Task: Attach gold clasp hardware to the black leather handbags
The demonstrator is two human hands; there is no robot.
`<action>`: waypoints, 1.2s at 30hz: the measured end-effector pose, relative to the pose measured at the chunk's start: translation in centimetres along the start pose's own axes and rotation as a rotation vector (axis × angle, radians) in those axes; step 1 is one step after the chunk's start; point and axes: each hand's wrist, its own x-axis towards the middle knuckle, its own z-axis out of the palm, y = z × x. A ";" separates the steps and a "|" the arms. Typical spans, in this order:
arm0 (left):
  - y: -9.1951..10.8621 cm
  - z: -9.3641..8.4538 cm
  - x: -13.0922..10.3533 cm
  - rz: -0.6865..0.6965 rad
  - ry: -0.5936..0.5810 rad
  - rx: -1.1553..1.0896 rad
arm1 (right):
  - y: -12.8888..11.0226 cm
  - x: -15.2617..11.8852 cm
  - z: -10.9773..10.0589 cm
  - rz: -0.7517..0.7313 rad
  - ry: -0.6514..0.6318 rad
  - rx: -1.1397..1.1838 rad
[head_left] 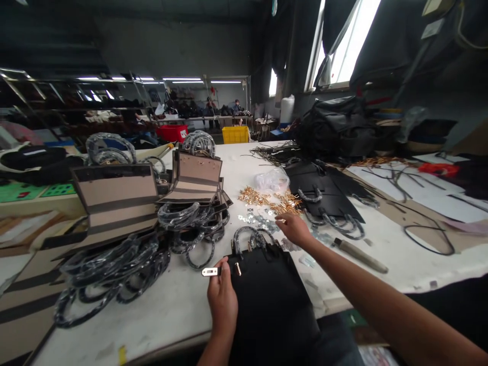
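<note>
A black bag panel (272, 300) with plastic-wrapped handles (246, 236) lies at the table's front edge. My left hand (223, 295) is closed on the panel's upper left edge, thumb on top, beside a strap with a light metal plate (210, 272) that sticks out to the left. A small gold fitting (238, 269) stands on the panel just right of the thumb. Beyond the handles, my right hand (293, 227) has its fingers drawn together over small silver metal pieces (261, 219); whether it pinches one is too small to tell. Gold metal parts (286, 203) are heaped just past it.
Stacked bag pieces with wrapped handles (118, 195) cover the left side. A grey-handled tool (361, 255) lies right of my right forearm. Black panels (324, 188) and loose cords (430, 229) occupy the right. A yellow crate (235, 134) and people are in the background.
</note>
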 end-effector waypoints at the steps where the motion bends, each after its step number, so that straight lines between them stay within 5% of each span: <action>1: 0.0 0.1 -0.1 0.007 -0.004 0.002 | 1.3 0.9 -0.2 0.009 -0.017 -0.027; 5: 0.5 0.3 -0.5 0.127 0.009 0.103 | 4.7 2.8 0.4 0.017 -0.089 -0.095; 10: 3.3 0.5 -1.0 0.671 0.073 0.410 | 6.0 3.2 0.9 0.015 -0.078 -0.086; 15: 6.6 2.1 -0.6 0.999 -0.271 0.626 | 5.9 2.2 -0.2 -0.010 -0.011 0.046; 19: 7.3 5.0 1.3 1.034 -0.589 0.869 | 4.4 -1.4 -1.1 0.013 0.054 0.209; 26: 8.4 9.0 4.4 1.042 -0.984 1.093 | -0.1 -11.0 1.0 0.218 0.010 0.975; 30: 10.0 9.8 5.2 1.024 -1.148 1.106 | -1.5 -13.8 3.5 0.188 0.037 0.863; 36: 11.9 11.0 5.3 0.966 -1.257 1.100 | -1.7 -14.3 4.4 -0.112 0.148 0.556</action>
